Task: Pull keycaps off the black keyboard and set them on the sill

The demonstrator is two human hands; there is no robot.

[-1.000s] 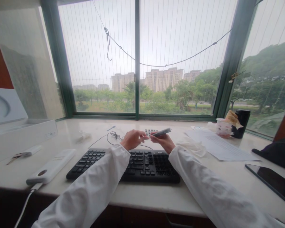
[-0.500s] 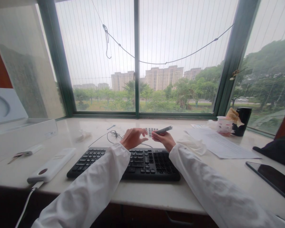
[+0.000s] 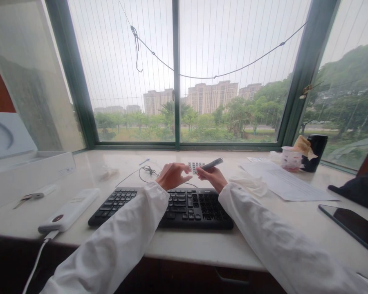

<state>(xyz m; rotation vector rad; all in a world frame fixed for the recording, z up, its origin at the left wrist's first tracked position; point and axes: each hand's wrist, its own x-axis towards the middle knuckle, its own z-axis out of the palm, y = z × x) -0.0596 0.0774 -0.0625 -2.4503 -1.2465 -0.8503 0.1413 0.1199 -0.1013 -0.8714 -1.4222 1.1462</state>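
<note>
A green-framed window (image 3: 176,73) with thin vertical wires runs along the far edge of a pale marble counter (image 3: 184,249). Near the counter's front edge, at centre, lies a black keyboard (image 3: 199,210). Beyond it are a small numeric keypad (image 3: 195,166) and a loose, thin black cable (image 3: 147,169). Toward the right edge lie printed paper sheets (image 3: 288,181), a black smartphone (image 3: 349,222) and a crumpled white tissue (image 3: 250,185). A white power bank (image 3: 69,210) sits toward the left edge. The left hand (image 3: 173,176), in a white sleeve, is empty above the keyboard's far edge, its fingers (image 3: 184,173) curved and slightly spread, just beside the right hand. The right hand (image 3: 211,177), also sleeved, has its fingers (image 3: 202,171) closed together, pinching the lower end of a slim dark pen (image 3: 212,163). The pen is held above the counter, beside the keypad, its long axis tilted upward, its tip pointing toward the far right.
</note>
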